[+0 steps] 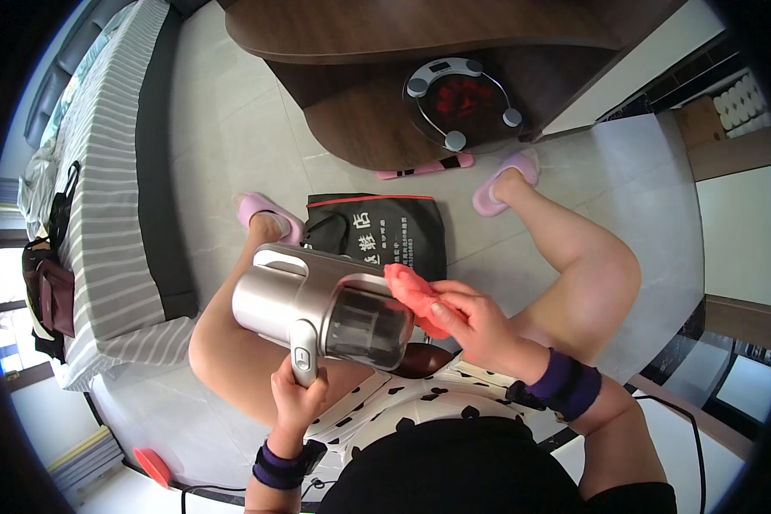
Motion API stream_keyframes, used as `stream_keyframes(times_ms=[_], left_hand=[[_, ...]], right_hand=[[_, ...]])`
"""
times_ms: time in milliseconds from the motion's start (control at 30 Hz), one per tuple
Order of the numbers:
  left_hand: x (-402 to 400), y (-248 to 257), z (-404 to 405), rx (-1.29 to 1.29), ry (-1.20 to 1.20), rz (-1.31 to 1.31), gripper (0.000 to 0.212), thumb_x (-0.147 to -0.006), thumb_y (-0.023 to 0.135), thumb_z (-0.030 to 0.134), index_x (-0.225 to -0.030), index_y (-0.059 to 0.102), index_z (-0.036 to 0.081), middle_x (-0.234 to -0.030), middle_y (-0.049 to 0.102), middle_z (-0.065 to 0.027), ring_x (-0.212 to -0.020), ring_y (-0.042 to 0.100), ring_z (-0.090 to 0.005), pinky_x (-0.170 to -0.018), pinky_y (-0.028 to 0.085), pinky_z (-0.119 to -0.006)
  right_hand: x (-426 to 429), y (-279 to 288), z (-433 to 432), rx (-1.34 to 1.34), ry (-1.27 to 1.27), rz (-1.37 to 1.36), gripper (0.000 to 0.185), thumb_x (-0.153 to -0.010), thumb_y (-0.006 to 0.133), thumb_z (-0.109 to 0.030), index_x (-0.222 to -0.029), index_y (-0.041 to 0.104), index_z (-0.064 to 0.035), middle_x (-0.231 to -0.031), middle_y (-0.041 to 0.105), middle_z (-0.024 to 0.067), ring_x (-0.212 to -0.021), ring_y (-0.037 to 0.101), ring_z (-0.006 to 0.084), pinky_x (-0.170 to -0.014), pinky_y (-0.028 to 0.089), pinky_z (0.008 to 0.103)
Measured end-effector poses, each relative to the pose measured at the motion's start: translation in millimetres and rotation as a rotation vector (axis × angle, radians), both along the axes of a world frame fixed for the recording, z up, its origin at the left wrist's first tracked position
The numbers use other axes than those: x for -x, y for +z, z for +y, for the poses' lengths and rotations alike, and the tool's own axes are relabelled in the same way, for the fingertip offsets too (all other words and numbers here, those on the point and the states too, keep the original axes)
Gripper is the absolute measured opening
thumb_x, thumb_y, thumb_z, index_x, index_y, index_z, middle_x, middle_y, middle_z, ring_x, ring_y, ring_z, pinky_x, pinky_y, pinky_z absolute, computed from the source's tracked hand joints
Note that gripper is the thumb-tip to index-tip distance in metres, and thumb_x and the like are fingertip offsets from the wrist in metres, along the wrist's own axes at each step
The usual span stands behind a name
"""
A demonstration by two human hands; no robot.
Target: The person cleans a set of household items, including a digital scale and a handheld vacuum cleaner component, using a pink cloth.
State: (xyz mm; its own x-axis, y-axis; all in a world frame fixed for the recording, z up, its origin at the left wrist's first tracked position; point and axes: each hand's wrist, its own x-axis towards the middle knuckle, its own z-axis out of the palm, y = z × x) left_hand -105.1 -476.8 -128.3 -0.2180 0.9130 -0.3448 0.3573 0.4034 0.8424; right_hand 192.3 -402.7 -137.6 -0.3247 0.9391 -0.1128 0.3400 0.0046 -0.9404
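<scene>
A silver handheld vacuum cleaner (283,292) with a clear dust cup (366,327) lies across the space above my lap. My left hand (299,392) grips its handle (304,353) from below, near a button. In my right hand (478,321) is a bunched red cloth (417,295), pressed against or close beside the dust-cup end; the exact contact is hard to tell. Below the vacuum, a black bag (398,225) with a red edge and white writing lies on the floor between my feet.
A dark wooden shelf unit (360,128) stands ahead, holding a glass bathroom scale (462,96). A pink-and-black flat object (427,168) pokes out beneath it. To the left is a bed (109,193) with a striped cover and a handbag (54,295). A red basin (152,467) sits at lower left.
</scene>
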Motion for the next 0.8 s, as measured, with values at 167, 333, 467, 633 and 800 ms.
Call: stream_keyframes(times_ms=[167,333,467,633,800], left_hand=[[-8,8,10,0.037,0.101,-0.193,0.008,-0.079,0.059,-0.002,-0.079,0.051,0.0,-0.057,0.055,-0.0013,-0.042,0.052,-0.0081,-0.039,0.041,-0.023],[-17,10,15,0.0,0.021,-0.2,0.01,-0.078,0.063,-0.001,-0.081,0.053,-0.001,-0.057,0.055,-0.0014,-0.042,0.052,-0.0083,-0.039,0.041,-0.023],[-22,18,24,0.002,0.107,-0.267,0.009,-0.08,0.059,-0.004,-0.084,0.05,-0.002,-0.056,0.053,-0.0035,-0.04,0.05,-0.0095,-0.038,0.04,-0.023],[-35,24,43,0.017,0.198,-0.451,0.01,-0.083,0.054,-0.004,-0.083,0.046,0.002,-0.055,0.048,-0.0028,-0.036,0.043,-0.0109,-0.035,0.038,-0.024],[-47,22,58,-0.024,0.29,-0.544,0.01,-0.084,0.054,0.001,-0.085,0.045,0.003,-0.054,0.045,-0.0024,-0.036,0.041,-0.0109,-0.035,0.038,-0.024]], right_hand=[[7,20,36,-0.1,-0.163,0.134,0.028,-0.096,0.053,-0.022,-0.105,0.064,0.0014,-0.11,0.063,0.0155,-0.099,0.063,0.0286,-0.083,0.048,0.0336],[42,22,71,-0.315,0.097,0.086,0.029,-0.093,0.056,-0.024,-0.104,0.066,0.0009,-0.116,0.062,0.0137,-0.105,0.061,0.0291,-0.089,0.047,0.0354],[39,0,81,-0.244,0.058,0.259,0.031,-0.094,0.056,-0.026,-0.107,0.065,0.0009,-0.118,0.061,0.0142,-0.107,0.059,0.0292,-0.091,0.046,0.0346],[46,-10,52,-0.338,-0.237,0.153,0.036,-0.096,0.051,-0.024,-0.123,0.056,0.0001,-0.13,0.05,0.0198,-0.116,0.053,0.0356,-0.096,0.043,0.0371],[58,-16,15,-0.144,-0.277,0.142,0.045,-0.097,0.051,-0.024,-0.134,0.044,-0.0004,-0.139,0.037,0.0245,-0.125,0.044,0.0406,-0.101,0.039,0.0403]])
